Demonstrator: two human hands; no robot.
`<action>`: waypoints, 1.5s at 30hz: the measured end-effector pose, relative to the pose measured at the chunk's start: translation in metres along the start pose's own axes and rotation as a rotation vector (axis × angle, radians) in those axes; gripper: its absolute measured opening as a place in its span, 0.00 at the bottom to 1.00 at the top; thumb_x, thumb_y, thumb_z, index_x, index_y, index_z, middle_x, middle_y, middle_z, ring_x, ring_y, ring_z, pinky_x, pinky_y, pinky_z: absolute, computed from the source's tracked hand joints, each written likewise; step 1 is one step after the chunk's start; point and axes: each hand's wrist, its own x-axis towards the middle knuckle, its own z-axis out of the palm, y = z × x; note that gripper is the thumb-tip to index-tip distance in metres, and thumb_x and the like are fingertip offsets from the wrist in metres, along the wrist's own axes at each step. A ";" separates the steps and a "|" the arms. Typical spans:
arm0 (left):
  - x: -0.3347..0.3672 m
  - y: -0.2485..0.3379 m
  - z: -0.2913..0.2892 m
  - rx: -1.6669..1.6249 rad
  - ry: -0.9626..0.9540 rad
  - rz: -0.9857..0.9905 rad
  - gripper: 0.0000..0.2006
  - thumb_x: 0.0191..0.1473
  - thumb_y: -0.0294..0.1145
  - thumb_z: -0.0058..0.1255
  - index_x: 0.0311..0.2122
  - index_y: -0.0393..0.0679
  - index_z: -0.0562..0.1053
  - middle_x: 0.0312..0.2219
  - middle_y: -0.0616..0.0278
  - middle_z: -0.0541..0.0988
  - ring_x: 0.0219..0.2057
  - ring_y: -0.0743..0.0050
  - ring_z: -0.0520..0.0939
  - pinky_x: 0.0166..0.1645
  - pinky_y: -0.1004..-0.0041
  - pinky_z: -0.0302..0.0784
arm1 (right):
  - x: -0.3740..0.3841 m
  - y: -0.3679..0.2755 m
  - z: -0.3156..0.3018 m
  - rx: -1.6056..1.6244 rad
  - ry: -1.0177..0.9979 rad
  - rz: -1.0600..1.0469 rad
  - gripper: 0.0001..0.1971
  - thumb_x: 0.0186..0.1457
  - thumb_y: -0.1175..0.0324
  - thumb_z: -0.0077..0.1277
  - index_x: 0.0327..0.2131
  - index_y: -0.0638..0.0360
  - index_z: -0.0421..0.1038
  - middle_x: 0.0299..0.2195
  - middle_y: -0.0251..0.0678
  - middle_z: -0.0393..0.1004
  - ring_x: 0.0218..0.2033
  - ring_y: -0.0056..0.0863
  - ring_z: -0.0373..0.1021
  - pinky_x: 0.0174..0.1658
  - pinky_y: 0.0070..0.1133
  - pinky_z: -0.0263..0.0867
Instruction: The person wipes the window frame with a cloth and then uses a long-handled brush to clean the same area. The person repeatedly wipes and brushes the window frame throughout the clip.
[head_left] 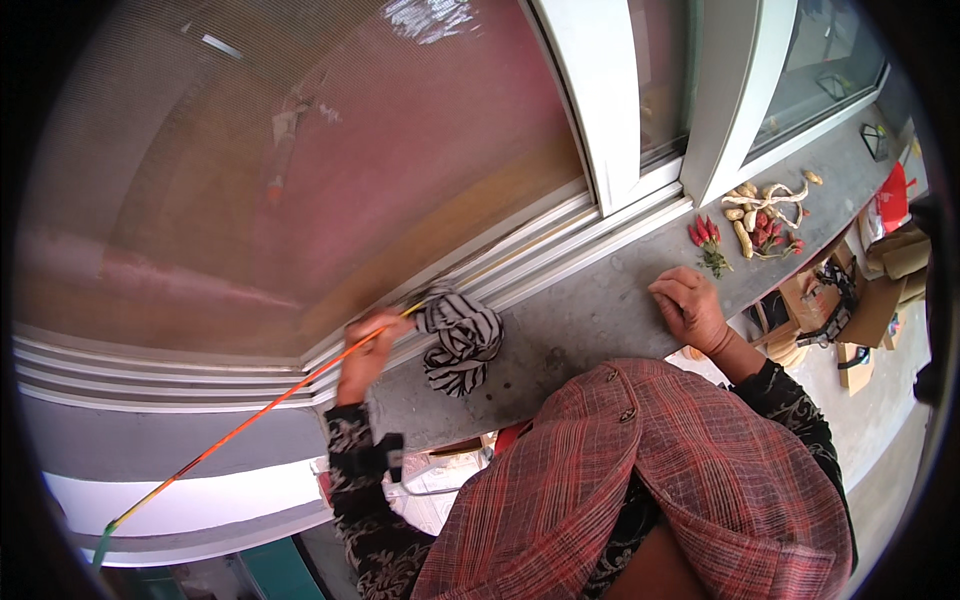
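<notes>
My left hand (368, 345) is closed around a thin orange stick (262, 412). Its long end slants down to the left and finishes in a green tip, while the short yellowish end reaches the window's lower track (545, 240). Right beside that hand, a bunched black-and-white striped cloth (462, 342) lies on the grey sill against the track. It cannot be seen whether the stick's end touches the cloth. My right hand (690, 307) rests on the sill's near side with its fingers curled in, and nothing shows in it.
Farther right on the sill (590, 300) lie red chillies (705, 232), peanuts and a pale twisted strip (770, 202). White window frames (600, 110) rise along the back, beside a mesh screen (400, 130). Below at right are open cardboard boxes (872, 315) and a red object (892, 195).
</notes>
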 end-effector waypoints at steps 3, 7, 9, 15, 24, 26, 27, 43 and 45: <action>-0.034 -0.016 -0.038 -0.120 0.034 -0.071 0.12 0.58 0.36 0.54 0.32 0.35 0.74 0.29 0.59 0.78 0.35 0.70 0.80 0.42 0.72 0.76 | 0.002 -0.001 0.000 -0.005 -0.009 0.005 0.06 0.46 0.79 0.55 0.30 0.60 0.74 0.30 0.41 0.74 0.32 0.41 0.72 0.35 0.30 0.69; -0.041 -0.025 -0.032 -0.154 0.185 -0.189 0.13 0.58 0.37 0.54 0.32 0.35 0.74 0.28 0.59 0.79 0.33 0.71 0.80 0.42 0.73 0.76 | 0.004 -0.004 0.000 -0.022 -0.022 -0.009 0.05 0.46 0.79 0.55 0.30 0.60 0.74 0.30 0.40 0.73 0.32 0.41 0.72 0.36 0.30 0.69; -0.030 -0.021 -0.015 -0.261 0.172 -0.136 0.09 0.58 0.32 0.52 0.34 0.35 0.74 0.29 0.58 0.79 0.33 0.72 0.81 0.43 0.73 0.76 | 0.004 -0.004 -0.001 -0.022 -0.025 0.000 0.05 0.46 0.78 0.55 0.30 0.60 0.74 0.30 0.40 0.73 0.31 0.41 0.72 0.36 0.30 0.69; 0.055 0.014 0.086 -0.433 0.080 0.127 0.06 0.57 0.22 0.48 0.34 0.34 0.77 0.33 0.59 0.79 0.33 0.74 0.79 0.41 0.75 0.75 | 0.001 -0.003 0.000 -0.023 -0.010 0.009 0.05 0.46 0.78 0.55 0.30 0.60 0.74 0.30 0.40 0.74 0.32 0.41 0.72 0.36 0.30 0.69; 0.112 0.046 0.138 -0.209 0.002 0.339 0.03 0.56 0.21 0.51 0.32 0.35 0.77 0.34 0.58 0.81 0.40 0.74 0.80 0.46 0.73 0.75 | -0.002 -0.001 -0.001 -0.021 0.014 -0.009 0.05 0.47 0.78 0.55 0.30 0.59 0.74 0.30 0.40 0.74 0.32 0.41 0.72 0.36 0.30 0.69; 0.095 0.039 0.114 -0.124 0.018 0.314 0.04 0.55 0.21 0.51 0.32 0.37 0.78 0.34 0.57 0.80 0.37 0.73 0.80 0.43 0.74 0.74 | -0.003 0.000 -0.002 -0.020 0.021 -0.008 0.05 0.47 0.78 0.55 0.30 0.60 0.74 0.30 0.40 0.74 0.32 0.42 0.72 0.35 0.30 0.69; 0.082 0.034 0.102 -0.080 0.035 0.286 0.04 0.54 0.22 0.52 0.33 0.37 0.77 0.33 0.56 0.80 0.34 0.72 0.80 0.40 0.76 0.75 | -0.003 0.000 -0.002 -0.021 0.024 -0.012 0.05 0.47 0.78 0.55 0.30 0.60 0.74 0.30 0.40 0.74 0.32 0.42 0.72 0.35 0.30 0.69; 0.073 0.027 0.107 -0.343 0.040 0.160 0.06 0.59 0.22 0.46 0.33 0.33 0.75 0.36 0.54 0.81 0.37 0.72 0.80 0.47 0.73 0.75 | 0.004 -0.004 -0.003 -0.014 -0.020 -0.004 0.05 0.46 0.78 0.55 0.31 0.60 0.74 0.30 0.40 0.73 0.32 0.42 0.72 0.36 0.30 0.69; 0.099 0.039 0.130 -0.362 0.000 0.214 0.06 0.59 0.23 0.46 0.33 0.33 0.75 0.35 0.54 0.81 0.38 0.72 0.80 0.48 0.73 0.74 | 0.002 -0.003 -0.003 -0.008 -0.002 0.006 0.05 0.46 0.78 0.55 0.31 0.60 0.74 0.30 0.40 0.73 0.32 0.41 0.72 0.36 0.30 0.69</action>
